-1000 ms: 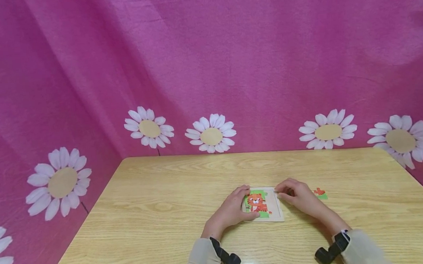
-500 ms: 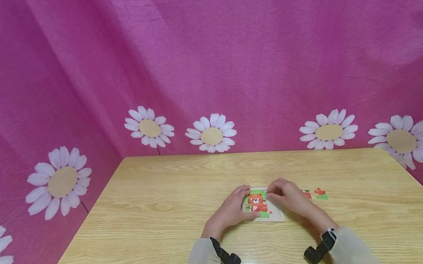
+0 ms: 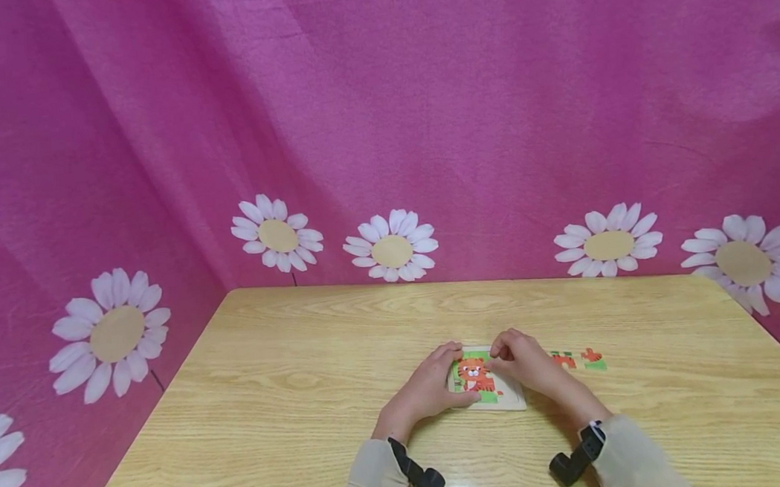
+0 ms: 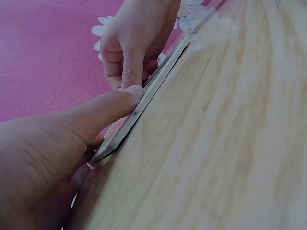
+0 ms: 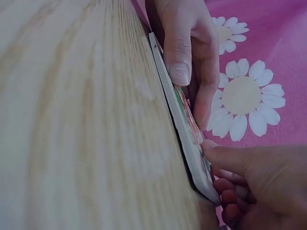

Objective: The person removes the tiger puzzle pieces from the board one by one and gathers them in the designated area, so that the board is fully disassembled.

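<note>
A thin wooden puzzle board [image 3: 516, 401] with an orange tiger on green lies on the table; bare wood shows along its right side. My left hand [image 3: 428, 386] grips its left part, thumb on the near edge and fingers at the far edge. Over the board's upper right, my right hand [image 3: 531, 365] pinches what looks like a small puzzle piece, mostly hidden by the fingertips. In the right wrist view, the right thumb [image 5: 225, 157] is right at the board's surface, with the other fingers curled beneath.
Two loose orange-and-green puzzle pieces, a left one [image 3: 563, 360] and a right one [image 3: 594, 358], lie right of the board. The wood-grain table [image 3: 291, 383] reaches back to a pink cloth [image 3: 476, 119] with white flowers. Black wrist cameras [image 3: 568, 469] sit on both sleeves.
My right hand has moved left from the board's right edge to over its upper right, uncovering the nearer loose piece. The left hand keeps its grip on the board.
</note>
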Motion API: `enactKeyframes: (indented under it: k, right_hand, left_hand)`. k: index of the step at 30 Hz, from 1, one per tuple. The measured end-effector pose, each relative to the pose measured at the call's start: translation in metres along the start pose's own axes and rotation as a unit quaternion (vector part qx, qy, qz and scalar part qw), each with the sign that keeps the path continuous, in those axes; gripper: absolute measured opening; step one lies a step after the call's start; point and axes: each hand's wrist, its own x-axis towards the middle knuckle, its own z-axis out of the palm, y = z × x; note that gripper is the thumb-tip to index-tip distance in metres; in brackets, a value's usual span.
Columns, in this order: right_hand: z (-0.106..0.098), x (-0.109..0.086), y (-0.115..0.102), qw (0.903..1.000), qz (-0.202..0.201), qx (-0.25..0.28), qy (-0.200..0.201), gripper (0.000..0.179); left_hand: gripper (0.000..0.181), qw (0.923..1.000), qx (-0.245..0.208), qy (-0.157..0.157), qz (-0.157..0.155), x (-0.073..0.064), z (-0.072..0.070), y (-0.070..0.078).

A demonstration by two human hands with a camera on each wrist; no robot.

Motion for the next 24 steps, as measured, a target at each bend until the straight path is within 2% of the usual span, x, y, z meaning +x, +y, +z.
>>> enactKeyframes:
  k: [7, 20, 24]
  right_hand:
    - [0.0004, 0.0019, -0.0033, 0.9998, 0.018, 0.006, -0.007, 0.019]
    - [0.0046, 0.0017, -0.002, 0.9996, -0.004, 0.024, 0.01, 0.018]
    - [0.0049, 0.0014, -0.0008, 0.9992, -0.028, 0.021, 0.017, 0.02]
  left_hand:
    - [0.077, 1.0, -0.002, 0.0, 0.002, 0.0001, 0.0006, -0.0002]
    - [0.078, 1.0, 0.003, 0.002, 0.005, -0.0003, 0.0011, -0.0002]
    - [0.078, 1.0, 0.002, 0.002, 0.006, -0.0002, 0.001, -0.0008]
